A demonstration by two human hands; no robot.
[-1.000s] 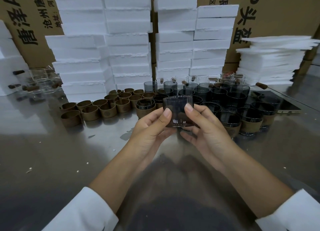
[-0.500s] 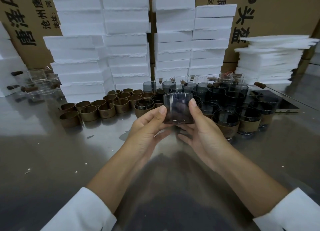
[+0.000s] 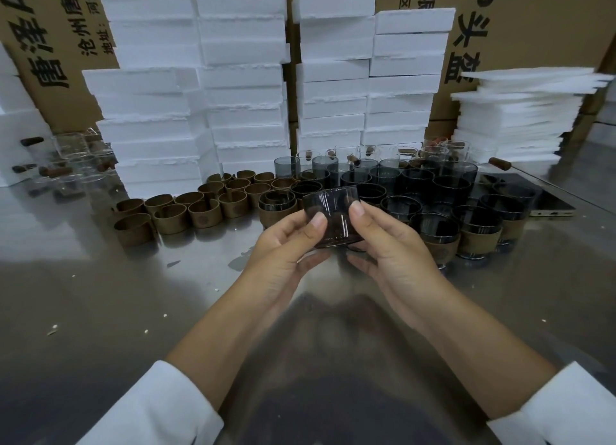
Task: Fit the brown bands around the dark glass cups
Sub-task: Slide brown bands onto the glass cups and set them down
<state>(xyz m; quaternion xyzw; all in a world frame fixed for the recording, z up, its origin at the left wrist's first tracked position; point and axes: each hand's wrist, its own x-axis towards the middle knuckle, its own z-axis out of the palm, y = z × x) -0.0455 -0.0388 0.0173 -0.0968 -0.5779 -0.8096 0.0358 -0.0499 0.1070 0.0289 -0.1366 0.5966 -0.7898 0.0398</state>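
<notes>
Both hands hold one dark glass cup (image 3: 335,213) above the metal table, with no band on it. My left hand (image 3: 283,248) grips its left side, thumb on the wall. My right hand (image 3: 390,244) grips the right side, thumb near the rim. Several loose brown bands (image 3: 200,208) stand in rows to the left. Behind the held cup stand several bare dark cups (image 3: 416,181). Several cups wearing brown bands (image 3: 480,231) stand at the right, and one banded cup (image 3: 276,206) stands just left of the held one.
Stacks of white foam blocks (image 3: 243,88) and cardboard boxes (image 3: 533,21) wall off the back. Clear glass cups (image 3: 76,158) lie at the far left. A phone (image 3: 540,201) lies at the right. White foam crumbs dot the shiny steel table (image 3: 100,311).
The cup in my two hands has come down a little and tilted, its rim now leaning away from me. Both thumbs have shifted on its wall.
</notes>
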